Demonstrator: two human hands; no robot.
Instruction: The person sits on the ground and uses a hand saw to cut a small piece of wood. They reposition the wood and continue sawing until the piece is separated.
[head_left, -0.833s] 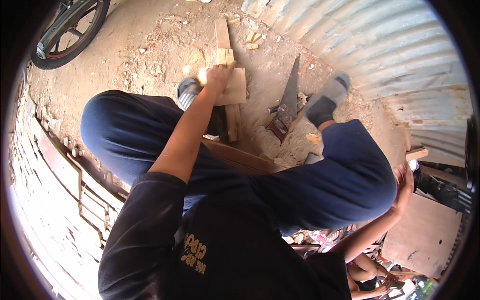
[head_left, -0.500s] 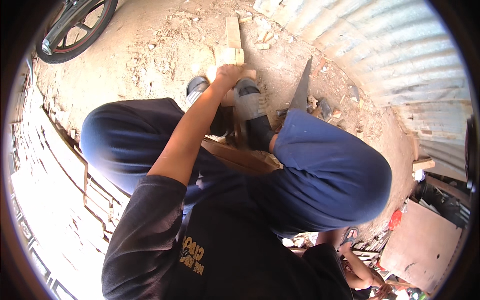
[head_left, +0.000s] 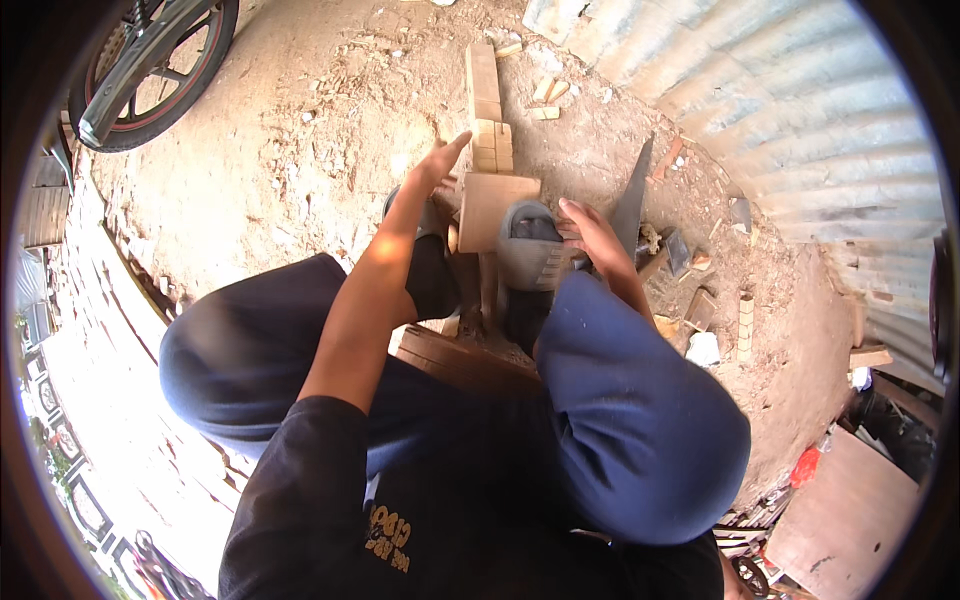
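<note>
My left hand (head_left: 445, 162) is stretched out with its fingers straight, beside a small group of cut wooden blocks (head_left: 492, 150). It does not grip them; whether the fingertips touch the blocks I cannot tell. Against the near side of the blocks lies a flat square piece of wood (head_left: 490, 210), between my two feet. My right hand (head_left: 592, 238) is raised by my right sandal (head_left: 530, 250), fingers apart, holding nothing. Beyond the blocks a longer wooden bar (head_left: 482, 78) lies on the ground in line with them. A handsaw blade (head_left: 632, 195) rests to the right of my right hand.
Small wood offcuts (head_left: 548, 90) lie on the dirt at the far side. A corrugated metal wall (head_left: 740, 110) bounds the right. At the far left is a motorcycle wheel (head_left: 165, 80). Wood scraps and a short notched stick (head_left: 745, 325) lie right of my right knee.
My left hand has opened and come off the wooden blocks. My right hand has come forward into view beside my right sandal. The square wood piece between my feet now shows more fully.
</note>
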